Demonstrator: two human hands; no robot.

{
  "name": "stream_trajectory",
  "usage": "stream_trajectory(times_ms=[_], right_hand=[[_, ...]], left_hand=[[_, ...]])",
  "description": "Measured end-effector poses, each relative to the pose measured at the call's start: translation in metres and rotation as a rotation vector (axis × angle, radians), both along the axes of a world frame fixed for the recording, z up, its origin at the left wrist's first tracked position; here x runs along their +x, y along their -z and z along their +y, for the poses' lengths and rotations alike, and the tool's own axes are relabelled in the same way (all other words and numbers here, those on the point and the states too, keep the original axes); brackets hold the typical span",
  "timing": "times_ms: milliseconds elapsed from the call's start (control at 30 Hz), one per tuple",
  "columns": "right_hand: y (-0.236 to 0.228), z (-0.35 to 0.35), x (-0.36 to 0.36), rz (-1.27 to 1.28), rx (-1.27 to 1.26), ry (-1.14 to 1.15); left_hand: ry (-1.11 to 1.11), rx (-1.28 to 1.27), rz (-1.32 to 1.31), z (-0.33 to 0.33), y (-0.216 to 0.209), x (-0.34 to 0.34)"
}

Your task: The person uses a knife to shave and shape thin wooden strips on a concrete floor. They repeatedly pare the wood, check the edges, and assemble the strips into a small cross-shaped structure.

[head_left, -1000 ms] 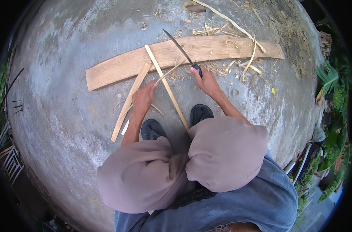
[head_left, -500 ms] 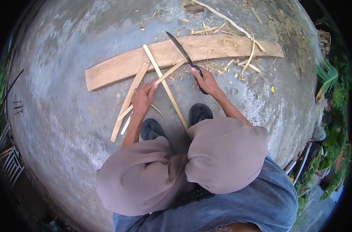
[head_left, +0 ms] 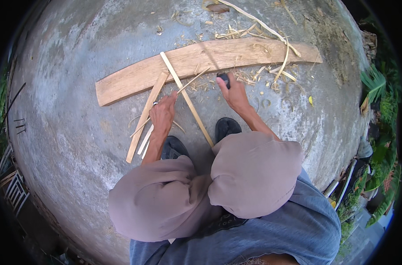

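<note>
My left hand is closed round a thin pale wooden strip, which shows edge-on and points up to the right. Its lower end comes out behind the hand. In my right hand is the black handle of a knife. The blade is smeared by motion over a long wooden plank, right of the strip's tip. Between the hands, a longer pale stick rests across the plank and reaches down toward my feet. A wider flat strip leans on the plank's near edge, beside my left hand.
Curled shavings and small chips lie around the plank on the concrete floor. A long peeled strip crosses the plank's right end. My sandalled feet are below the hands. Green plants grow along the right edge.
The strip in my left hand has turned from its flat face to its narrow edge. My right hand has tilted the knife, and its blade, sharp before, is now blurred.
</note>
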State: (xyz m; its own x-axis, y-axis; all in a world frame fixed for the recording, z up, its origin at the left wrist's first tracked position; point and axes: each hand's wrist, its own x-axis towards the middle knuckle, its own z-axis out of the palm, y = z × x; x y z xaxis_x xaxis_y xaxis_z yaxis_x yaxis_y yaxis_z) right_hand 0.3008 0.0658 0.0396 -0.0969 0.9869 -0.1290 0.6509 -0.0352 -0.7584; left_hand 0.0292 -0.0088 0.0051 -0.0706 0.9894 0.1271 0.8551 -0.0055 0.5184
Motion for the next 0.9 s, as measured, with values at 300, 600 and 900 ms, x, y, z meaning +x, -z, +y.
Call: stream_trajectory(times_ms=[300,600,900], right_hand=[[-0.018,0.001,-0.014,0.254,-0.053,0.028],[0.001,0.006,0.0,-0.053,-0.235,-0.001],[0.02,-0.001,-0.003,-0.034,-0.033,-0.005]], left_hand=[[0.017,-0.03,0.043,-0.001,-0.003,-0.002],[0.054,0.015,0.03,0.0,0.006,0.003],[0.056,0.095,0.011,-0.002,0.014,-0.002]])
